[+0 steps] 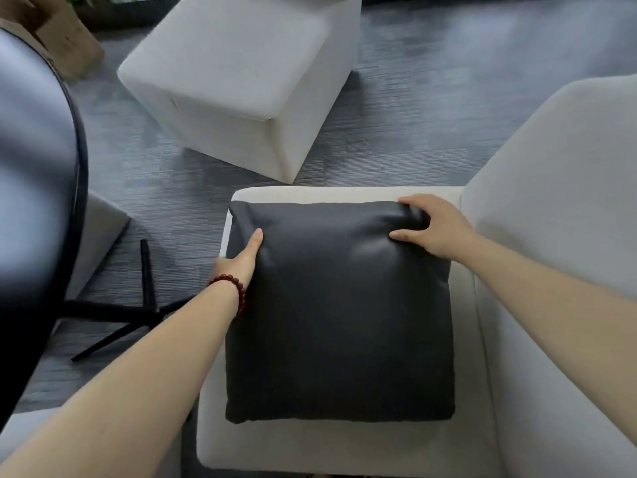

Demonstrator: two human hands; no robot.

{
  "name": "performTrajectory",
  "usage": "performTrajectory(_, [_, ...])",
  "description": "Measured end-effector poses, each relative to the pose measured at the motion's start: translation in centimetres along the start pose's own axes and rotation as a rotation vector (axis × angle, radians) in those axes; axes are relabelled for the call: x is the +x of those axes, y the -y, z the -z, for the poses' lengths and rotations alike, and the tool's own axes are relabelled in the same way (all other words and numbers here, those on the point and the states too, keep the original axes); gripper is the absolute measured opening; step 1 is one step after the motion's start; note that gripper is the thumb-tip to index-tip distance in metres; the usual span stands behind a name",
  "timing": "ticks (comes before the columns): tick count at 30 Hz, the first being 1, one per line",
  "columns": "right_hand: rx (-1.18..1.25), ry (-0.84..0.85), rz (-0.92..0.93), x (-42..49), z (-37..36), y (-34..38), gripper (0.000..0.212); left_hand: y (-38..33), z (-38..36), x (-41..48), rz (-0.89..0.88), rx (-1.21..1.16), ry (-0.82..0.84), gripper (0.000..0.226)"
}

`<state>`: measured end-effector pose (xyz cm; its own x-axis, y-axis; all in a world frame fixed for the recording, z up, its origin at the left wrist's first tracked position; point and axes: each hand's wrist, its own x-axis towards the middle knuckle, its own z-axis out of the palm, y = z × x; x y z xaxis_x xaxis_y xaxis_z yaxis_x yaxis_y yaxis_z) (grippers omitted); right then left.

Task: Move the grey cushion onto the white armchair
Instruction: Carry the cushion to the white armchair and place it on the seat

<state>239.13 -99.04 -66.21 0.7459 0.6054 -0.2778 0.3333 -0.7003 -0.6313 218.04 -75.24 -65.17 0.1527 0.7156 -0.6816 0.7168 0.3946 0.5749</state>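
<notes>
The dark grey, leather-like cushion (339, 315) lies flat on the seat of the white armchair (344, 446). The chair's back (565, 188) rises on the right. My left hand (243, 260), with a red bead bracelet on the wrist, grips the cushion's left edge; its fingers are hidden under the cushion and the thumb lies on top. My right hand (434, 225) pinches the far right corner, which wrinkles under the fingers.
A white cube ottoman (241, 81) stands on the grey carpet beyond the armchair. At the left are a black round chair back (31, 188) and its black star base (138, 315). A brown box (65, 39) sits at the far left.
</notes>
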Motion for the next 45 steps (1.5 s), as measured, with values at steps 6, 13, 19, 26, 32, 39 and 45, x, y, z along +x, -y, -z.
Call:
performTrajectory(6, [0.233,-0.103,-0.275,-6.0,-4.3,-1.0,0.064,2.6,0.4,-0.9,-0.234,0.144,0.135,0.068])
performTrajectory(13, [0.325,-0.215,-0.432,-8.5,-8.6,-0.8,0.071,5.8,-0.6,0.4,-0.273,0.164,0.114,0.073])
performTrajectory(19, [0.279,-0.223,-0.422,-7.4,-9.5,-1.1,0.069,6.3,-1.3,2.1,-0.265,0.227,0.076,0.075])
performTrajectory(26, [0.622,-0.17,-0.818,-10.2,-7.3,-1.0,0.097,7.2,0.5,1.4,-0.224,0.221,0.072,0.072])
performTrajectory(32, [0.606,-0.275,-0.773,-11.1,-2.0,1.3,0.087,6.1,-0.7,-0.2,-0.083,-0.026,0.226,0.073])
performTrajectory(39, [0.374,-0.438,-0.627,-15.9,9.4,3.7,0.054,5.0,-8.7,-4.8,-0.067,-0.15,0.386,0.063])
performTrajectory(45, [0.031,-0.411,-0.663,-15.6,9.2,3.0,0.075,7.3,-13.7,-5.3,-0.066,-0.052,0.307,0.06])
